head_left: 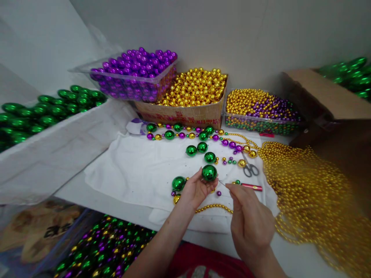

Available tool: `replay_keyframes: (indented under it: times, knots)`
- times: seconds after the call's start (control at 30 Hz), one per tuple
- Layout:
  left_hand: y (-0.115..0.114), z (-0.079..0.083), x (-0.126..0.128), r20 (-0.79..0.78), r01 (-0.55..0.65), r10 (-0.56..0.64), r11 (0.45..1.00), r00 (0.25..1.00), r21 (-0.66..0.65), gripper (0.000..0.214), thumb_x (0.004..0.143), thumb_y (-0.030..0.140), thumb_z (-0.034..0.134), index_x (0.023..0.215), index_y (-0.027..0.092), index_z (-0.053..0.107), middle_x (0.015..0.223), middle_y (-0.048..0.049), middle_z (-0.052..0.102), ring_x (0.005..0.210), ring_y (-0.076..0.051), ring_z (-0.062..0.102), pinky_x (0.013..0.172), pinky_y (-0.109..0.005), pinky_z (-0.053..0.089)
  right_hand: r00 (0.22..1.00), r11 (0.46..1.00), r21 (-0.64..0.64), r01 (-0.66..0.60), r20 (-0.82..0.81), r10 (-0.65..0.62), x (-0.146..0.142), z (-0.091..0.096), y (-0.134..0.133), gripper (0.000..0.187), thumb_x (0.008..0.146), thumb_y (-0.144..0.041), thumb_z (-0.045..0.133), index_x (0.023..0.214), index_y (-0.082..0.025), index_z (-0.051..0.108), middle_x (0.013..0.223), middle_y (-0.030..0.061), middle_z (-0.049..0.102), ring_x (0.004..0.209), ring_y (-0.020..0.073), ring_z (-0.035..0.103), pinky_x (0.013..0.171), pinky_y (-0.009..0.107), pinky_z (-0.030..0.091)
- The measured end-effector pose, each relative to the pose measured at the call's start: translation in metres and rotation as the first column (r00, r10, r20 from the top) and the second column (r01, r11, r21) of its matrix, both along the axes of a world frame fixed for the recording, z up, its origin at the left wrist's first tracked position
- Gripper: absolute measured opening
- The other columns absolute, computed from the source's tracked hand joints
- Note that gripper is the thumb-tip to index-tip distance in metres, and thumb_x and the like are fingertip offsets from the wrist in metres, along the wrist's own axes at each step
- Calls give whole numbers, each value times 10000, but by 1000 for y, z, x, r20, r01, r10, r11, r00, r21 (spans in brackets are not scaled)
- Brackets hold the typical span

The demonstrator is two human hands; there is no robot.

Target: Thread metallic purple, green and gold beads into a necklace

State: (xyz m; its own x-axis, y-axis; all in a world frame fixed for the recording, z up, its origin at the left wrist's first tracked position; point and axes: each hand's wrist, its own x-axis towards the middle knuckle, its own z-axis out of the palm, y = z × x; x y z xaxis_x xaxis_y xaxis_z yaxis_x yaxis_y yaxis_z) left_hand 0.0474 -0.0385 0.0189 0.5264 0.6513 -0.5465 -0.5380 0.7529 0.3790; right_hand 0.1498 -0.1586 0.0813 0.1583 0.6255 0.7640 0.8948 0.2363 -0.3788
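Note:
My left hand is closed around a large shiny green bead, held up at the fingertips over a white cloth. My right hand is pinched on a thin needle or wire whose tip points at that bead. Another green bead lies just left of my left hand, with small gold and purple beads beside it. A gold bead strand trails under my hands. Farther back, a strung line of green, purple and gold beads lies across the cloth.
Scissors and a red lighter lie right of my hands. A heap of gold strands fills the right. Bins of purple, gold, mixed and green beads ring the cloth.

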Motion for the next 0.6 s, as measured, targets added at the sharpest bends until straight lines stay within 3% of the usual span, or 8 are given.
replay_keyframes:
  times: [0.37,0.6]
  knots:
    - [1,-4,-1,30,0,-1,999,1000,40,219,889,277,485,904,84,587,823,-128,680,726,-186,655,688,-303,544,999,999,-45,-21,-44,19,-4,-6,21,236,869,-22,439,1038,-117,575,878,90,664,815,144,629,699,238,477]
    - [2,-3,0,57,-10,8,1000,998,25,201,881,271,495,900,93,586,826,-119,682,728,-180,653,712,-314,545,1000,998,-58,-21,-20,20,-5,-18,29,249,878,-34,423,1058,-117,575,892,100,666,844,154,634,712,248,482]
